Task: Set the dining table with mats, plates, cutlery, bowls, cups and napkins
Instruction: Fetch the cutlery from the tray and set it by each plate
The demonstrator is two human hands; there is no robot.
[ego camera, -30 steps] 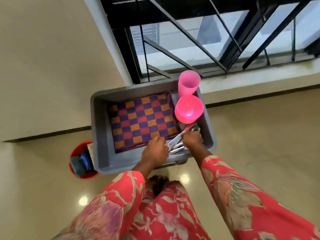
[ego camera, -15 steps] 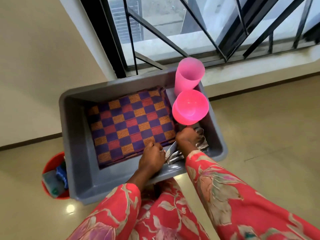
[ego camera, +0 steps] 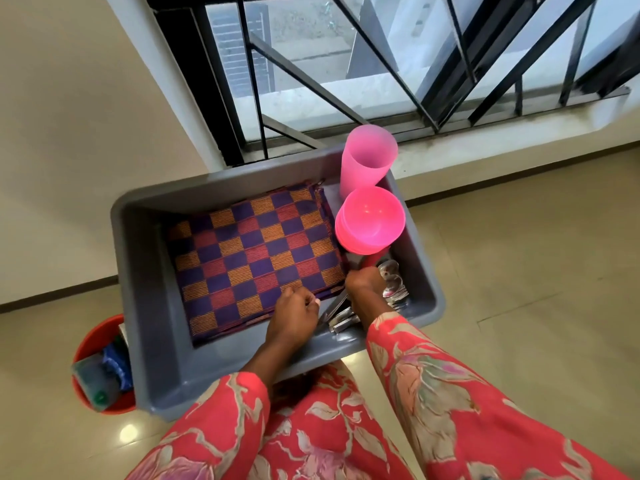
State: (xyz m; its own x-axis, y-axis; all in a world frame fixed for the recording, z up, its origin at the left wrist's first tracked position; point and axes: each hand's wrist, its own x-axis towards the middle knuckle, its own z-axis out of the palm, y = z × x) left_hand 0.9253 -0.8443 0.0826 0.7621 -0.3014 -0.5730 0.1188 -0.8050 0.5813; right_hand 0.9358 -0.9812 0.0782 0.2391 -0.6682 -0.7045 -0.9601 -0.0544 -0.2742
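While everything sits in grey tub (ego camera: 145, 271), you've set nothing: no desk visible. Mats (ego camera: 256, 258), bowls (ego camera: 370, 220), cups (ego camera: 367, 161), cutlery (ego camera: 391, 285) all inside. Left hand (ego camera: 294, 313) curled by mats, right hand (ego camera: 363, 282) among cutlery; can't tell either grip.

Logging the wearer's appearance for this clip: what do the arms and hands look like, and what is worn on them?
Both arms wear long, loose red sleeves printed with large beige and pink flowers and leaves; the cuffs end at the wrists. The left hand and right hand are bare: no gloves, and no rings, bangles or watch that can be seen. The clothing below the arms has the same print.
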